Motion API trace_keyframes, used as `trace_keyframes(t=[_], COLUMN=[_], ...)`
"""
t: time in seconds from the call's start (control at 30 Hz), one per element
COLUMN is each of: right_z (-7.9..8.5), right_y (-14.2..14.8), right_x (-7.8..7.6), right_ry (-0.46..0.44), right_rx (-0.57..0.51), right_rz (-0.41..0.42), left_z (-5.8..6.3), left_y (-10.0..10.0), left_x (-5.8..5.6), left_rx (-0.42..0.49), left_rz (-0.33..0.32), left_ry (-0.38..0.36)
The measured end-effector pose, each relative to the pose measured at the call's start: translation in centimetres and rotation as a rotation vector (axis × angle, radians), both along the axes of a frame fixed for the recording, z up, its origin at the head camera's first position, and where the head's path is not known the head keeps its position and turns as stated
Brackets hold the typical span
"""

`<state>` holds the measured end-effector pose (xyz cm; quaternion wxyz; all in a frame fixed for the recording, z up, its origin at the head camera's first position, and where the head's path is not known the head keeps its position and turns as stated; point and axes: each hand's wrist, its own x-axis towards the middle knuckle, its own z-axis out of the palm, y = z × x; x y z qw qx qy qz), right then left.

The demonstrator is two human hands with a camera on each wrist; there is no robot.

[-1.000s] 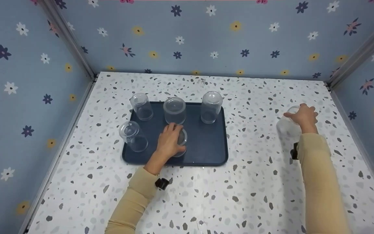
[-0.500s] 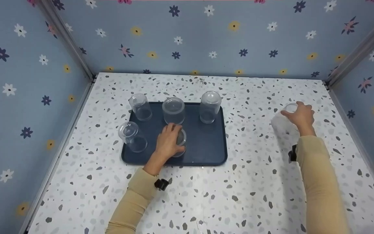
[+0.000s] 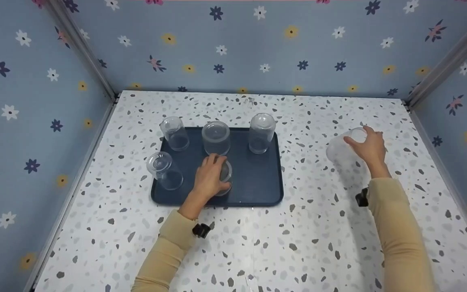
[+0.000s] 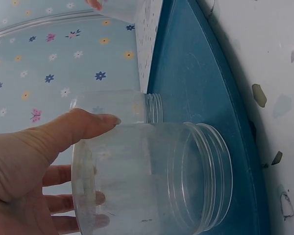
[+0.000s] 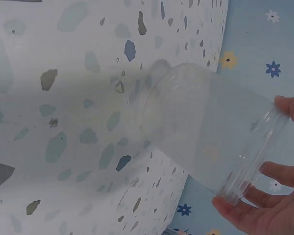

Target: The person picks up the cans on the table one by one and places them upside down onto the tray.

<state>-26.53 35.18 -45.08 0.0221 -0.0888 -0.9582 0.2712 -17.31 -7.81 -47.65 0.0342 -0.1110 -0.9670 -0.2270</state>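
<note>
On the dark blue tray (image 3: 253, 182), my left hand (image 3: 209, 178) grips the base of an upside-down clear plastic jar (image 4: 152, 176). Its threaded mouth faces down onto the tray, and the thumb lies along its side. Over the right part of the table, my right hand (image 3: 372, 149) holds another clear jar (image 5: 206, 122) by its threaded rim, thumb and fingers around it. That jar is tilted, its base pointing down and left, close to the tabletop.
Several more clear jars stand upside down on the tray: a wide jar (image 3: 216, 138) behind the left hand, a tall jar (image 3: 262, 134) at back right, and narrower jars (image 3: 175, 134) along the left. Flowered walls (image 3: 258, 48) enclose the speckled table (image 3: 298, 243).
My right hand has shifted left with its jar, which has tipped further so its base swings left. The left hand and its jar keep the same place on the tray.
</note>
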Motion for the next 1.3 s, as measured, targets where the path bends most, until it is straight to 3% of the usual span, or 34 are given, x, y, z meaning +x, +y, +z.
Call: trace_keyframes(t=[0.23, 0.57, 1.3], right_z=[-0.4, -0.6, -0.9], right_y=[-1.1, -2.6, -6.1], right_x=[0.7, 2.1, 5.0], right_ry=[0.087, 0.161, 0.135], right_rx=[-0.04, -0.138, -0.318], right_rz=[0.041, 0.091, 0.175], left_z=[0.0, 0.2, 0.2], left_y=[0.0, -0.1, -0.1], left_x=[0.0, 0.1, 0.2], left_rx=[-0.008, 0.009, 0.007], left_rz=[0.001, -0.014, -0.007], left_ry=[0.013, -0.025, -0.027])
